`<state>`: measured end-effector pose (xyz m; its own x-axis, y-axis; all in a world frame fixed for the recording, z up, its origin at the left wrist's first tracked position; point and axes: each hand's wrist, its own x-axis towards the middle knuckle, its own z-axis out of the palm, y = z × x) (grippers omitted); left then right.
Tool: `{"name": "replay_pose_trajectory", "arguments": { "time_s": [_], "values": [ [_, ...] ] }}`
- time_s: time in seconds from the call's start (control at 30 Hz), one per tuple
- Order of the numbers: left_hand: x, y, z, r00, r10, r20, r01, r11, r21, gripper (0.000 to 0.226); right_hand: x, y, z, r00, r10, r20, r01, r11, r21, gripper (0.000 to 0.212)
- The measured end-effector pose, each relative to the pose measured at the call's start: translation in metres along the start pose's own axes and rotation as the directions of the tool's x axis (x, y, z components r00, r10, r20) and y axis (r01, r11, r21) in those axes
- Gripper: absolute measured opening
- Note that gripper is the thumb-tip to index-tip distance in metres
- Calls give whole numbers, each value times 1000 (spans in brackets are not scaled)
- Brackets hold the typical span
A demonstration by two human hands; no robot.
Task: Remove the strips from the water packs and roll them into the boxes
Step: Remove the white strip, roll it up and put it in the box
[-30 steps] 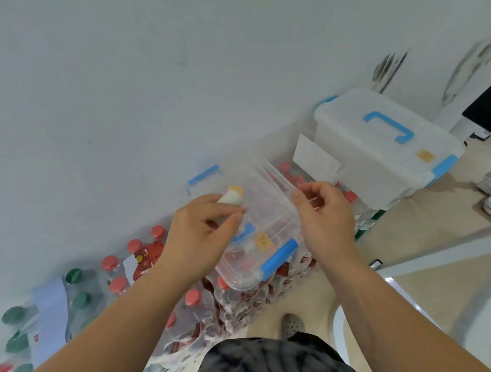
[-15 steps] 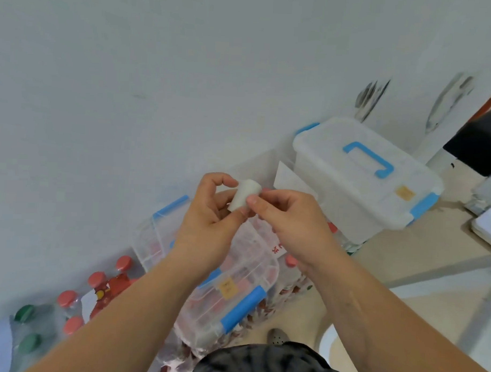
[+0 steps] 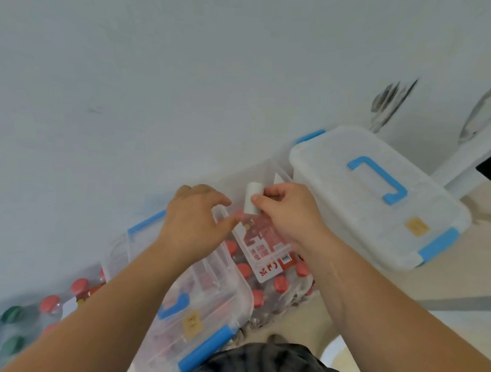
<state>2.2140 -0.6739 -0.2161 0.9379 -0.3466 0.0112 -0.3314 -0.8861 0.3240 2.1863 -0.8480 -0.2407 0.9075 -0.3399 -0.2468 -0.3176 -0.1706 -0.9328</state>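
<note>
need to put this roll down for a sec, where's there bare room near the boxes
The flat lid of the closed white plastic box with blue handle is bare apart from its handle and a small yellow sticker. The beige floor right of it also looks free. It is crowded beneath the hands: red-capped water bottle packs and the clear plastic box with blue latches.

Probably a storeroom or stock corner — shrink-wrapped packs of red-capped water bottles [image 3: 274, 278] line a plain pale wall [image 3: 186, 86], 2 translucent plastic storage boxes with blue latches [image 3: 377, 196] rest on them, above a beige floor [image 3: 458, 279].
</note>
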Motion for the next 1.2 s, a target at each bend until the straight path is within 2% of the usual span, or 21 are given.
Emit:
{"name": "replay_pose_trajectory", "arguments": {
  "time_s": [0.07, 0.13, 0.23, 0.37, 0.53, 0.63, 0.87, 1.0, 1.2],
  "values": [
    [3, -6, 1, 997, -48, 63, 37, 984, 174, 58, 14, 5, 4, 997, 23, 73, -13, 991, -134, 9],
    [5, -8, 4, 988, -93, 126, 61, 969, 241, 71, 30, 9, 10, 988, 57, 144, -16, 963, -270, 11],
    [6, -7, 6, 984, -88, 152, 43, 960, 276, 80, 56, 14, 20, 969, 141, 205, -32, 889, -457, 19],
    [8, -10, 9, 986, -84, 143, 43, 963, 265, 81, 82, 20, 36, 954, 235, 187, -72, 782, -619, 27],
    [8, -18, 8, 990, -55, 134, 22, 971, 239, 82, 96, 28, 55, 922, 314, 226, -82, 728, -680, 29],
    [9, -22, 10, 992, -41, 121, 13, 975, 223, 80, 98, 34, 61, 931, 278, 239, -37, 721, -692, 33],
    [12, -25, 15, 994, -44, 98, 26, 983, 180, 79, 93, 44, 65, 958, 183, 221, -5, 781, -624, 30],
    [12, -27, 16, 994, -43, 98, 26, 985, 170, 79, 95, 45, 65, 948, 219, 231, -46, 813, -580, 21],
    [9, -27, 16, 995, -36, 96, 20, 985, 169, 77, 96, 44, 68, 949, 221, 226, -15, 745, -667, 26]
  ]
}}
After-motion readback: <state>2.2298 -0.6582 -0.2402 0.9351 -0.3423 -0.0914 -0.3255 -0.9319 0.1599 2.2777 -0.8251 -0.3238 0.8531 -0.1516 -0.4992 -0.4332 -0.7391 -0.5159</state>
